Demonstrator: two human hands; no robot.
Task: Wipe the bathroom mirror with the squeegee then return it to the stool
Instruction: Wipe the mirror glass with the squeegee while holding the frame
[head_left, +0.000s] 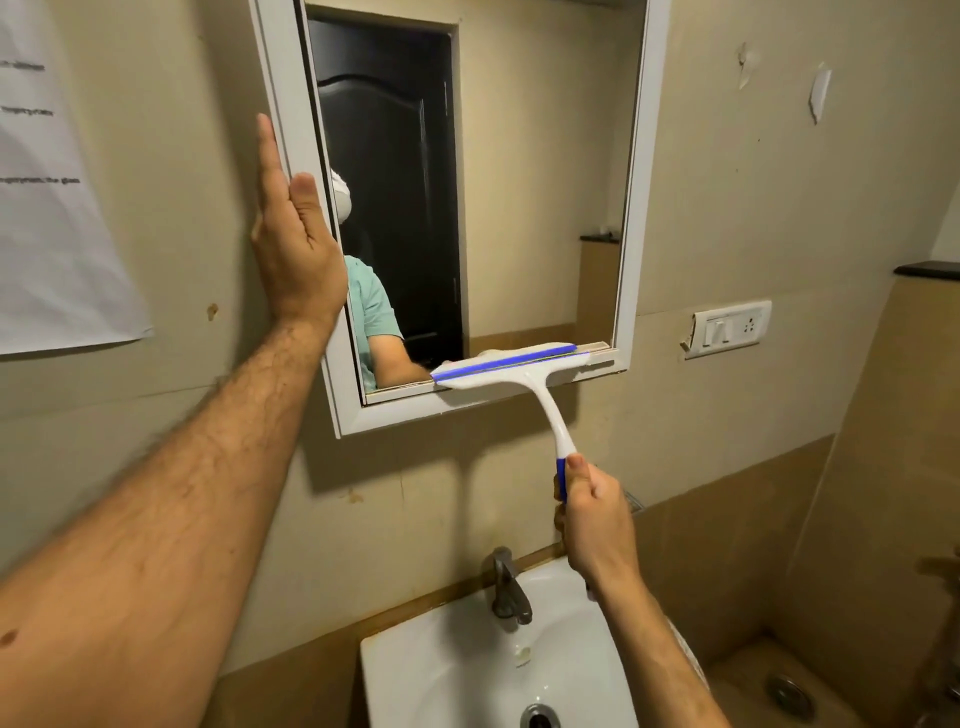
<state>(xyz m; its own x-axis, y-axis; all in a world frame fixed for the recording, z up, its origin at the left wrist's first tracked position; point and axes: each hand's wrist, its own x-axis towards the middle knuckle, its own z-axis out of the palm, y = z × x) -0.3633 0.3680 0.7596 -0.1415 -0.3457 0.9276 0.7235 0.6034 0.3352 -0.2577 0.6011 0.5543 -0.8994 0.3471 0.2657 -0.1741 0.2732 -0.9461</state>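
- Beige bathroom wall; white sink (405, 670) below.
- Mirror (530, 182), white-framed.
- Left hand (293, 236): flat, fingers extended, against the frame's left edge.
- Right hand (597, 525): fist around the handle of the squeegee (511, 366) (blade at the glass's bottom edge, right of centre).

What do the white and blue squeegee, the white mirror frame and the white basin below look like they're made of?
White and blue squeegee: looks like moulded plastic, smooth and slightly glossy; the blue blade strip is probably rubber.
White mirror frame: smooth, straight profiled sections with a satin sheen, likely plastic or painted metal; cannot tell which.
White basin: glossy glazed ceramic by its hard shine and rounded rim.
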